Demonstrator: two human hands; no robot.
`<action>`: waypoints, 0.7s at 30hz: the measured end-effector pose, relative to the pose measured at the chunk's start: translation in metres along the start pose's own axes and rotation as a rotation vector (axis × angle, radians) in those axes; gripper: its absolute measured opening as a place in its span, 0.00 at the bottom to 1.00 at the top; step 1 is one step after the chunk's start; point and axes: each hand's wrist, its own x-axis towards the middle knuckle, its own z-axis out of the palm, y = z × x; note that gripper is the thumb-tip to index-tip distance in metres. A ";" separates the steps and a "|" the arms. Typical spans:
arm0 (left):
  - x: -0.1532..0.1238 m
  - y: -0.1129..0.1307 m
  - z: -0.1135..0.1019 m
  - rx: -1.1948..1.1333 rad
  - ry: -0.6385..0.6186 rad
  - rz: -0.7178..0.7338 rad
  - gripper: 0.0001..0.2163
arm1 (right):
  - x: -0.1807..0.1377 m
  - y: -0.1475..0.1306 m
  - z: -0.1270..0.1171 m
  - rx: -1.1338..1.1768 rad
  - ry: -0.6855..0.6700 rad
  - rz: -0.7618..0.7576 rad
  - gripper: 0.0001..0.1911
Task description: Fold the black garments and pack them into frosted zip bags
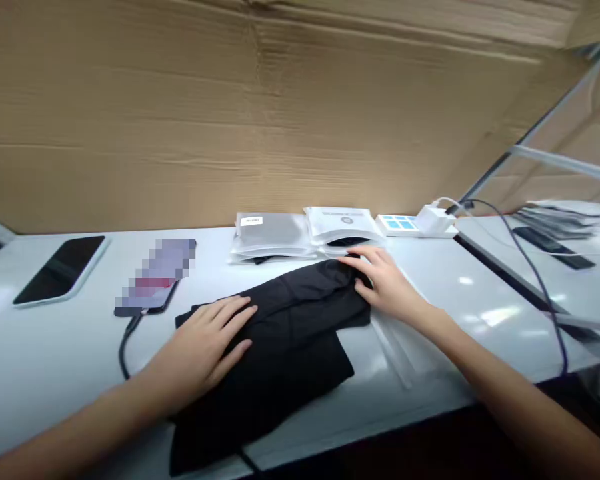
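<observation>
A folded black garment (290,333) lies on the white table (45,360) in front of me. My left hand (207,343) rests flat on its left part with the fingers stretched out. My right hand (385,280) lies on the garment's far right corner, fingers spread and slightly curled at the fabric's edge. A clear plastic bag (395,347) lies flat under and to the right of the garment.
Two stacks of bagged items (273,235) (343,227) sit behind the garment. A phone (63,268) lies far left, a second phone (155,280) with a cable beside it. A power strip with a charger (415,223) is at the back right. Cardboard walls the back.
</observation>
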 end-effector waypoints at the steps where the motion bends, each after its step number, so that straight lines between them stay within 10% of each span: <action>1: -0.003 -0.007 0.001 -0.009 -0.005 0.006 0.19 | -0.002 0.001 0.000 -0.011 -0.011 0.016 0.22; 21: -0.004 -0.064 -0.033 -0.143 0.161 -0.154 0.11 | -0.024 -0.023 -0.005 -0.062 0.201 0.100 0.09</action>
